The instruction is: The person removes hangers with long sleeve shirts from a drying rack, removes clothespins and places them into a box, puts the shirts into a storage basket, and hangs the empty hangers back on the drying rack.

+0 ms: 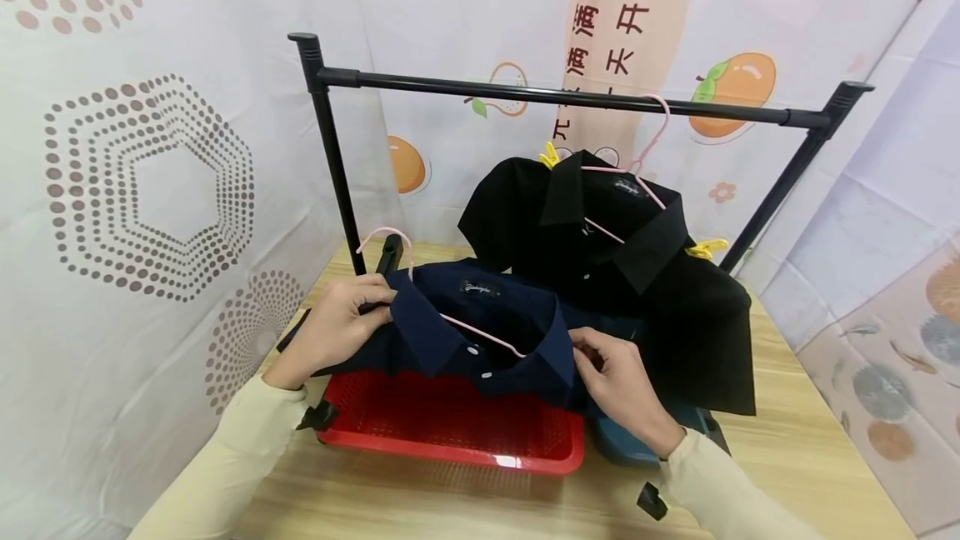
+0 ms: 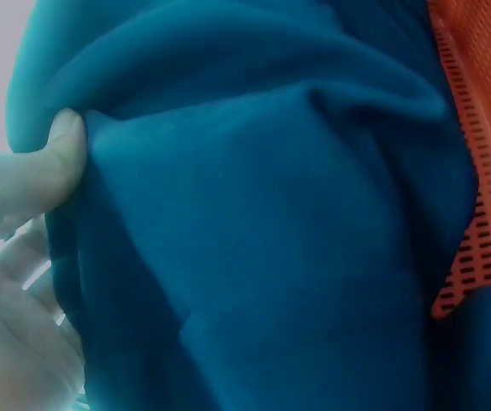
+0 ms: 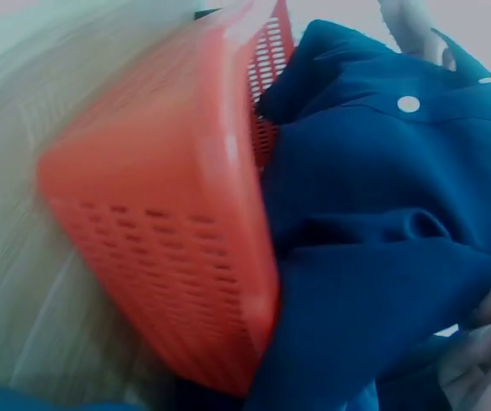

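A navy blue shirt (image 1: 480,298) with white buttons lies over the back part of a red basket (image 1: 450,440). Inside its collar sits a pink hanger (image 1: 483,333), whose hook stands up at the left. My left hand (image 1: 337,319) pinches the shirt near the left side of the collar; in the left wrist view the thumb presses on the cloth. My right hand (image 1: 622,382) pinches the fabric by the right collar point. Behind, a black shirt (image 1: 525,215) hangs by a pink hanger (image 1: 656,136) from the rack's bar (image 1: 487,92).
Yellow clips (image 1: 550,155) hold the black shirt at its shoulders. The rack's black posts (image 1: 333,157) stand on either side. A blue basket (image 1: 626,440) is partly hidden under my right arm. Patterned curtains (image 1: 187,107) enclose the wooden table (image 1: 795,432).
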`<state>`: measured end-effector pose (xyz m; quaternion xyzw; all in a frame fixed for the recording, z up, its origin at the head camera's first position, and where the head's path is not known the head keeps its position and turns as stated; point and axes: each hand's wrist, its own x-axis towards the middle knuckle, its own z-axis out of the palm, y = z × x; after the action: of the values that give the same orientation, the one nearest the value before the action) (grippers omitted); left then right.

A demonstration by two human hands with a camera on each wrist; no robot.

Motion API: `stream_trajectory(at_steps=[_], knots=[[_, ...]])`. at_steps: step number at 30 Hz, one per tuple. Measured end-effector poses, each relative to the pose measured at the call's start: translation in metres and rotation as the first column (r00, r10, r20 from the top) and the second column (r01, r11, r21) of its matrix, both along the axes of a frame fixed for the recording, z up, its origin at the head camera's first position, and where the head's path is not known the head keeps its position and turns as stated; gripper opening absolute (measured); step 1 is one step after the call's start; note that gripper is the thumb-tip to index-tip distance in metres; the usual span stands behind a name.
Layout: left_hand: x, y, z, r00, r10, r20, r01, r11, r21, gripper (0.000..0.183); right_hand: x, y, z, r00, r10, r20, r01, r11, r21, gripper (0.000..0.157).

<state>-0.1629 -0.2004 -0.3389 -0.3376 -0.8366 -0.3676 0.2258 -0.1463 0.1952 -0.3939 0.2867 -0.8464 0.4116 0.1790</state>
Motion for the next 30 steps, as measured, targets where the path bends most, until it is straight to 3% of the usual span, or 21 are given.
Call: stream_trajectory(at_steps=[6, 9, 12, 14, 18, 20, 22, 27, 30], knots=[[0.002, -0.007, -0.003, 0.998, 0.037, -0.055, -0.036, 0.999, 0.031, 0.030, 0.005, 0.007, 0.000, 0.991, 0.091, 0.098, -0.090, 0.996, -0.014, 0.027], [0.002, -0.009, -0.004, 0.997, 0.056, -0.061, -0.052, 0.997, 0.061, 0.033, 0.004, 0.008, 0.004, 0.991, 0.117, 0.061, -0.119, 0.993, 0.013, 0.021], [0.003, -0.011, -0.003, 0.996, 0.071, -0.052, -0.066, 0.994, 0.088, 0.038, 0.001, 0.007, 0.006, 0.995, 0.100, -0.018, -0.099, 0.994, 0.056, 0.019], [0.004, -0.012, -0.003, 0.995, 0.091, -0.044, -0.086, 0.991, 0.101, 0.038, -0.001, 0.006, 0.006, 0.996, 0.090, -0.026, -0.089, 0.995, 0.042, 0.018], [0.005, -0.013, -0.004, 0.991, 0.130, 0.017, -0.131, 0.981, 0.143, 0.031, -0.001, 0.010, 0.005, 0.983, 0.122, 0.139, -0.106, 0.988, -0.114, 0.013], [0.005, -0.012, -0.005, 0.989, 0.123, 0.080, -0.136, 0.974, 0.181, 0.028, -0.001, 0.012, 0.007, 0.955, 0.171, 0.242, -0.111, 0.963, -0.244, 0.012], [0.004, -0.011, -0.005, 0.985, 0.098, 0.141, -0.126, 0.970, 0.206, 0.027, -0.001, 0.015, 0.009, 0.910, 0.250, 0.332, -0.106, 0.912, -0.396, 0.014], [0.000, -0.012, -0.003, 0.978, 0.012, 0.206, -0.048, 0.984, 0.170, 0.022, -0.003, 0.017, 0.014, 0.758, 0.479, 0.443, -0.077, 0.741, -0.667, 0.018], [-0.002, -0.014, -0.002, 0.979, -0.045, 0.197, 0.020, 0.991, 0.130, 0.021, -0.003, 0.019, 0.015, 0.674, 0.570, 0.470, -0.062, 0.677, -0.733, 0.022]])
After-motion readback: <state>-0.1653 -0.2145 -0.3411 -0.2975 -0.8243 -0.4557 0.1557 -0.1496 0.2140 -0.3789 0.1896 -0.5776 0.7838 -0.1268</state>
